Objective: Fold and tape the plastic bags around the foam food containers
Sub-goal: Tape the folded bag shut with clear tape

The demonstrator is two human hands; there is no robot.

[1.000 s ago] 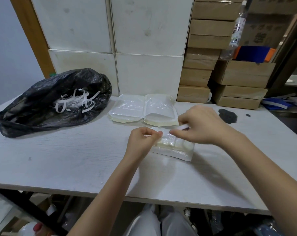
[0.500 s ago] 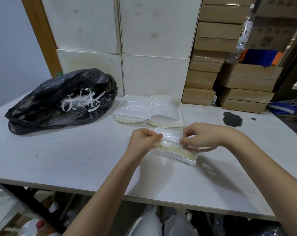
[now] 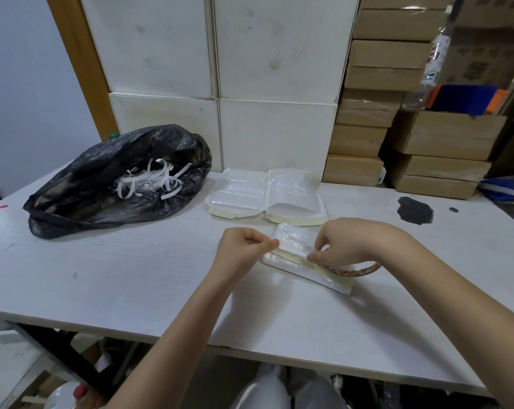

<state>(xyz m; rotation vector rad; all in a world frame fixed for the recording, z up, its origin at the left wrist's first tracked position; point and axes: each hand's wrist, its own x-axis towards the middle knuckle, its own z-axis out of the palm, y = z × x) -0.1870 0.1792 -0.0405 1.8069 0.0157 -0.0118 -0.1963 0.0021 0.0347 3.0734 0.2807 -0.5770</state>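
Note:
A bagged foam container (image 3: 306,270) lies on the white table (image 3: 132,278) in front of me. My left hand (image 3: 244,246) pinches the end of a clear tape strip at the package's left edge. My right hand (image 3: 350,246) pinches the strip over the package, and a tape roll (image 3: 356,270) sits under this hand at the package's right side. Two more bagged containers (image 3: 264,196) lie side by side just behind.
A black rubbish bag (image 3: 117,178) holding white paper strips lies at the left. White foam boxes (image 3: 250,84) and stacked cardboard cartons (image 3: 376,98) line the back. A dark stain (image 3: 415,211) marks the table at the right.
My right hand has come down from above the package towards it, drawing the tape along with the roll. The left hand has stayed at the left edge.

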